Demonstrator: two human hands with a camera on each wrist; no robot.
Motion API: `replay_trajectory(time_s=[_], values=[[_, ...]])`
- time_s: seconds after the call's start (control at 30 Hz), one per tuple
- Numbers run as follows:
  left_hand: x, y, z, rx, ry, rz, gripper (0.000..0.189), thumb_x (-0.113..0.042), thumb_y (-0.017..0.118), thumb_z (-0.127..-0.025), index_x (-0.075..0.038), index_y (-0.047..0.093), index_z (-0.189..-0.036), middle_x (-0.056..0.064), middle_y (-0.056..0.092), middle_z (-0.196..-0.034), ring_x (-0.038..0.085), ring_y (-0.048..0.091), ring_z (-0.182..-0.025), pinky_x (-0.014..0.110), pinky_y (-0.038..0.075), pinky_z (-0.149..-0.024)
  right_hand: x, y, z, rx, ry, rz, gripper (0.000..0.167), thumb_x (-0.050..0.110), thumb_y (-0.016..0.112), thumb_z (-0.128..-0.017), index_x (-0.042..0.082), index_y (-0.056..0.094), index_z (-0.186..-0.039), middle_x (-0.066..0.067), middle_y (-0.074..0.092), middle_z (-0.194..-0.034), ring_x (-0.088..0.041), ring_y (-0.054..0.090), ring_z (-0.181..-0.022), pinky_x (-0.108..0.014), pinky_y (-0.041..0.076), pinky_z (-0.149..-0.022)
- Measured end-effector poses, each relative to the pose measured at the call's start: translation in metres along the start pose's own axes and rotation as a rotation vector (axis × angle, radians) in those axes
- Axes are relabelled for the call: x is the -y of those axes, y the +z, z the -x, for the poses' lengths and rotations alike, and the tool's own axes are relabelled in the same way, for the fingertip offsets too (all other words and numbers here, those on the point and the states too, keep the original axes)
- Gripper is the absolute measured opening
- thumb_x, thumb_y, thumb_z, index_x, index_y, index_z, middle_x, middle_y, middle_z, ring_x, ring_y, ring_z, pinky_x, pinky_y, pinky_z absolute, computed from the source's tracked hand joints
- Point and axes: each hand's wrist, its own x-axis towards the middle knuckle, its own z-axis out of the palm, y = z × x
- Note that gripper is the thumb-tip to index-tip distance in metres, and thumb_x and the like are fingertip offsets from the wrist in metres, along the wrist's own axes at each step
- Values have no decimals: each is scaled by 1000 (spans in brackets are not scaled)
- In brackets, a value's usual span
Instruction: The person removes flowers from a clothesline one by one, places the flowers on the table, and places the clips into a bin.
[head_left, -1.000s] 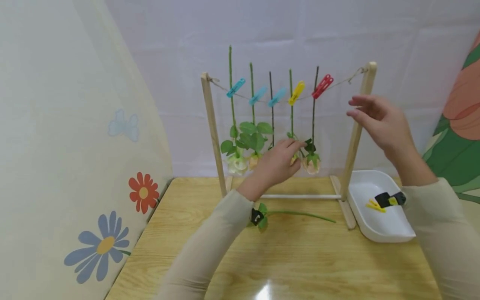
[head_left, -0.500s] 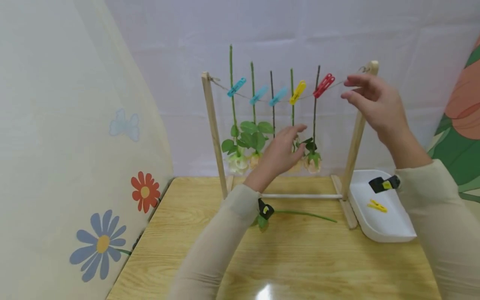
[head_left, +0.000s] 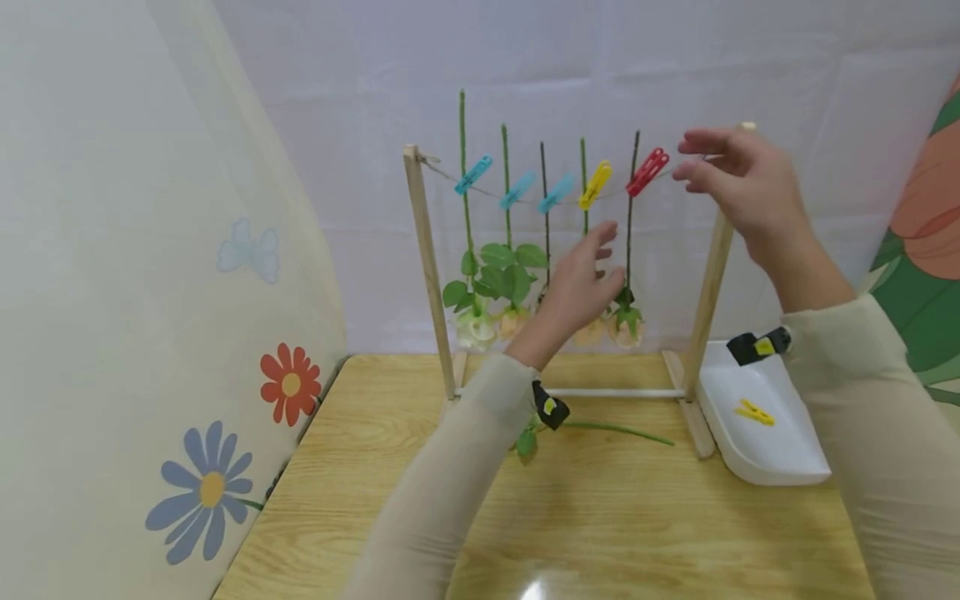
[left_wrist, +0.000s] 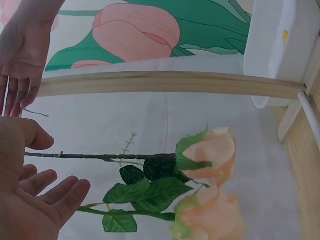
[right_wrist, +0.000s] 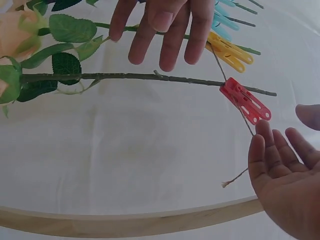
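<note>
Several roses hang head down from a twine line, each stem held by a clothespin. The rightmost peach rose (head_left: 627,327) is under a red clothespin (head_left: 647,172), and its neighbour under a yellow clothespin (head_left: 596,185). Beside these two stems is my left hand (head_left: 577,283), its fingers apart and nothing in its hold; it partly covers the roses behind. My right hand (head_left: 750,187) is raised near the right end of the twine (right_wrist: 242,176), close to the red clothespin's handles in the right wrist view. Its fingers are loosely bent with a gap to the thumb.
The line is strung on a wooden frame (head_left: 708,308) with a white bottom rod (head_left: 615,392). In front lies another rose stem (head_left: 622,430), its bloom hidden behind my left arm. At right, a white tray (head_left: 780,467) holds a yellow clothespin (head_left: 754,412).
My left hand has risen from the blooms towards the stems. The right hand has moved up and left, nearer the red clothespin. The hanging roses have hardly shifted.
</note>
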Motion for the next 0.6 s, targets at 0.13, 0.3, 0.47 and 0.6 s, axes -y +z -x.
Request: replay_trajectory(time_s=[0.13, 0.3, 0.47, 0.6], values=[[-5, 2, -6, -7, -29, 59, 68, -14, 59, -101, -12, 25, -160, 5, 41, -159, 20, 50, -138, 25, 49, -104, 4, 4, -5, 14, 53, 45, 45, 20, 63, -101, 7, 56, -143, -6, 59, -135, -8, 64, -102, -18, 53, -87], [-12, 5, -14, -31, -51, 113, 70, -14, 60, -101, -12, 24, -160, 7, 42, -158, 20, 50, -137, 22, 49, -103, 8, 6, -11, 53, 112, 110, 52, 26, 66, -99, 11, 53, -147, -9, 53, -145, -6, 62, -99, -22, 53, -92], [-14, 8, -18, -73, -82, 189, 65, -9, 60, -101, -11, 29, -158, 9, 50, -152, 20, 55, -132, 23, 51, -101, 10, 8, -15, 113, 137, 167, 58, 31, 66, -99, 12, 48, -151, -11, 51, -149, -6, 62, -98, -34, 51, -101], [-13, 11, -21, -105, -101, 244, 60, -8, 61, -100, -10, 36, -155, 10, 57, -145, 19, 60, -126, 24, 54, -95, 10, 11, -19, 142, 167, 199, 61, 32, 64, -100, 11, 44, -154, -12, 49, -152, -13, 62, -106, -40, 49, -105]])
